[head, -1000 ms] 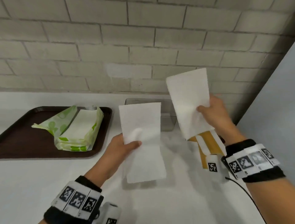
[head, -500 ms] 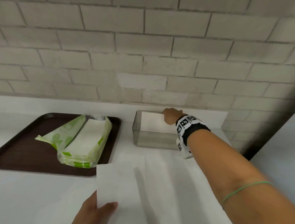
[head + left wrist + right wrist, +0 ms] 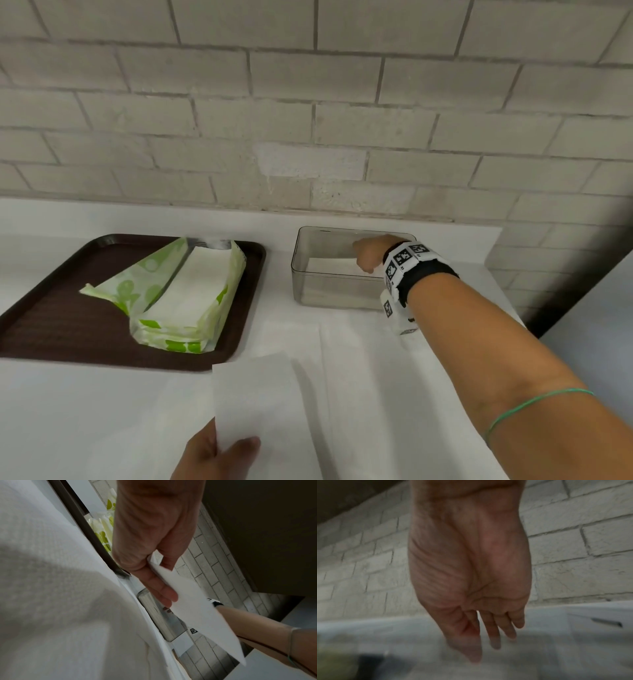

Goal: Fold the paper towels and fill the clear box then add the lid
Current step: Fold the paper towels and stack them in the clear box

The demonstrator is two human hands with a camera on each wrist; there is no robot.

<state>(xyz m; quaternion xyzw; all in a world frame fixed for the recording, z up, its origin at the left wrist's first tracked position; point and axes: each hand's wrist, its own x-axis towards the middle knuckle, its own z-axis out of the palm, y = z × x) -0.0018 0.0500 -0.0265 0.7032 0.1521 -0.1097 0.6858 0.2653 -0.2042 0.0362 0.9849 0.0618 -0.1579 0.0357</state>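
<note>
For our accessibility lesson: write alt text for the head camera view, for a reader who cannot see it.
A person's right hand reaches into a clear box that has a white towel in it, while the left hand pinches a folded paper towel. An opened green towel pack lies on a brown tray to the left.

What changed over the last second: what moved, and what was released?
The right hand carried its folded towel to the clear box, let go, and is now empty inside it. The left hand lowered but keeps pinching its paper towel. The tray and green pack stayed put.

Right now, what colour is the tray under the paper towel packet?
Dark brown tray, clearest in the head view.
</note>
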